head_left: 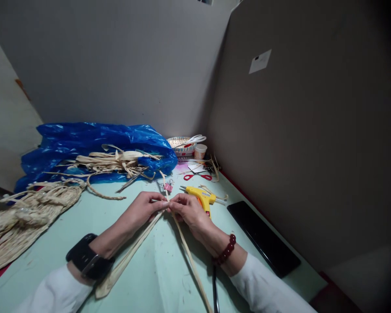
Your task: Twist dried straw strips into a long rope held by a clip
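My left hand (146, 208) and my right hand (187, 209) meet over the pale green table (159, 278), fingers pinched together on long tan straw strips (140, 248). The strips cross at my fingertips; one runs back toward my left forearm, another (190, 261) runs toward my right side, and a thin end rises past a pink binder clip (168, 187). A black watch sits on my left wrist and a dark red bead bracelet on my right.
A yellow glue gun (202, 198) lies just beyond my right hand. Red scissors (197, 176), a small basket (181, 145) and a cup stand farther back. A blue plastic bag (94, 143) holds loose straw; woven straw pieces (26, 217) lie left. A black phone (263, 237) lies right.
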Demonstrator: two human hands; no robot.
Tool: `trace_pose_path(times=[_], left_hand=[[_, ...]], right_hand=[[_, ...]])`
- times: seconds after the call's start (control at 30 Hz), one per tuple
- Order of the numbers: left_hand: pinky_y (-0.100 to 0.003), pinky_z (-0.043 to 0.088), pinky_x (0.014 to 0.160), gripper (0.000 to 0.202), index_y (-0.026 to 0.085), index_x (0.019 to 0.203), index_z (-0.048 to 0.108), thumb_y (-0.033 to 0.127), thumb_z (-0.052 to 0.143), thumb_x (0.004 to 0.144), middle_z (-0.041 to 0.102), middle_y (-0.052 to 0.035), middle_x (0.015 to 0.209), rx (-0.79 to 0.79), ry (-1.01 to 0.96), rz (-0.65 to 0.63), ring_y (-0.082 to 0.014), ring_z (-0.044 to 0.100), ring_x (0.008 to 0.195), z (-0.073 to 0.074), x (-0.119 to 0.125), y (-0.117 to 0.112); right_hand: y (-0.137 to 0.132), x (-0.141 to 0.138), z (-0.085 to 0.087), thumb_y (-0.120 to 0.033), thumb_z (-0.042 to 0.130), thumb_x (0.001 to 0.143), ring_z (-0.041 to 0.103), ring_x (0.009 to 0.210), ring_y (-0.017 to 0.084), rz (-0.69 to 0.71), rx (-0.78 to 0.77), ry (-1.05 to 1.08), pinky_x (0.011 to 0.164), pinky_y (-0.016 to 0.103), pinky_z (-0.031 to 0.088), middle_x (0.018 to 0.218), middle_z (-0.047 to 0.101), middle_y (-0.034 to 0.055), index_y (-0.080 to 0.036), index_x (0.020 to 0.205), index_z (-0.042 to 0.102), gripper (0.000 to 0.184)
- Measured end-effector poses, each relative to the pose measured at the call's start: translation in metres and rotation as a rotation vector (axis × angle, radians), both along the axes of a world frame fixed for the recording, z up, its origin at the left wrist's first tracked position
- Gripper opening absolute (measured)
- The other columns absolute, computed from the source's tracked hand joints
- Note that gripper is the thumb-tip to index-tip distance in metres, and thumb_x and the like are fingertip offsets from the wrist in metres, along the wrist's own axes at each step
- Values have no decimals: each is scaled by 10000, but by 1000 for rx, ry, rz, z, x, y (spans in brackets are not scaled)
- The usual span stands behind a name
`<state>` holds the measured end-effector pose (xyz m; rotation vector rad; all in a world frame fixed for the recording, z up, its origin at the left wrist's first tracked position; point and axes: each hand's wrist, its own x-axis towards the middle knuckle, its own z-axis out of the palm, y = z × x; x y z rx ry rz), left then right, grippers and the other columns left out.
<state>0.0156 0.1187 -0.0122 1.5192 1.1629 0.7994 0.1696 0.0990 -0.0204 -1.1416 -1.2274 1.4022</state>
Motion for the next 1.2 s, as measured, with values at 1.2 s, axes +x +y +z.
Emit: trace_pose_path(times=[1.2], left_hand=[[-241,226,494,208,195,498,477,307,511,669,424,50,447,66,232,92,-115,372,471,-13,9,-5]], right_hand=[[-12,6,9,-190,480,864,565,674,166,16,436,-1085,574,277,273,727,674,64,-157,810,666,196]])
